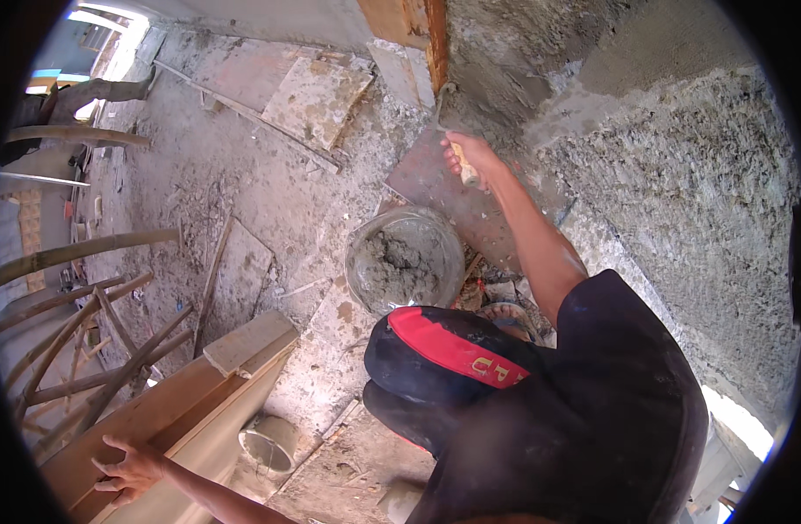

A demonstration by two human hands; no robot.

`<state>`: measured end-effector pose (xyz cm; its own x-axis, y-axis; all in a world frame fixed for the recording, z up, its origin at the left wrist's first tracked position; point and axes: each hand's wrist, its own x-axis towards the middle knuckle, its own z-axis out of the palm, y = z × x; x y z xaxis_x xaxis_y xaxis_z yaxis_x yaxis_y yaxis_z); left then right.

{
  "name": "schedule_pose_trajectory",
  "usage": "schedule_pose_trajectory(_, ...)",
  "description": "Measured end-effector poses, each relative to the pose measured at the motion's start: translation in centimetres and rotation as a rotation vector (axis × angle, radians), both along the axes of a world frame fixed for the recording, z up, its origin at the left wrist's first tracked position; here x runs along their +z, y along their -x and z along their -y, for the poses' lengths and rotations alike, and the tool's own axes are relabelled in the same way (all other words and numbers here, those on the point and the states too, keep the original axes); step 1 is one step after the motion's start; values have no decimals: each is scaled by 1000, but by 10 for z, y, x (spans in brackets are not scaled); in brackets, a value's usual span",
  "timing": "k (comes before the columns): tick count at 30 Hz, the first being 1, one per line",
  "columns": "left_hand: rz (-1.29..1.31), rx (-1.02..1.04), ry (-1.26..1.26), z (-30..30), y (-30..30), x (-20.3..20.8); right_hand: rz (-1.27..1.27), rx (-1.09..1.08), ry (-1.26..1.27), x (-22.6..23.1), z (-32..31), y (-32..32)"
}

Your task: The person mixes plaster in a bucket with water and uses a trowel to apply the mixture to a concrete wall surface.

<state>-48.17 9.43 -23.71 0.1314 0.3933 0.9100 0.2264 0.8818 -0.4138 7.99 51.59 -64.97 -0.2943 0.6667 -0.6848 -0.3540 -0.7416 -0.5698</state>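
Observation:
My right hand point(475, 159) is closed around the pale wooden handle of a trowel point(467, 166). The trowel's metal end reaches up to the foot of the wall, beside a wooden post point(436, 44); wet mortar hides much of its blade. Down at the lower left, my left hand point(125, 470) lies with spread fingers on a long brown wooden frame point(178, 397). A round basin point(454, 262) holding wet grey mortar point(396, 262) stands on the floor in front of my knees, below the trowel.
Rough mortared wall point(680, 166) rises along the right. A stained flat board point(317, 100) lies at the back, near a long thin strip of wood point(243, 113). Several bamboo poles point(86, 253) lean at the left. A small bucket point(269, 444) lies tipped beside the frame.

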Motion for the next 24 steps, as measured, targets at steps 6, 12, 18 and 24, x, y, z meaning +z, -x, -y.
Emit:
schedule_pose_trajectory(6, 41, -155, 0, 3, 4, -1, -17, 258, -129, 9, 10, -66)
schedule_pose_trajectory(12, 32, 42, -14, 9, 8, 2, -143, 94, 49, -27, 45, -84)
schedule_pose_trajectory(18, 28, 150, 22, 9, 13, 2, -356, -86, 138, -52, 2, -29)
schedule_pose_trajectory(24, -23, -74, -21, 7, 15, 1, -378, 68, 55, -36, -2, -36)
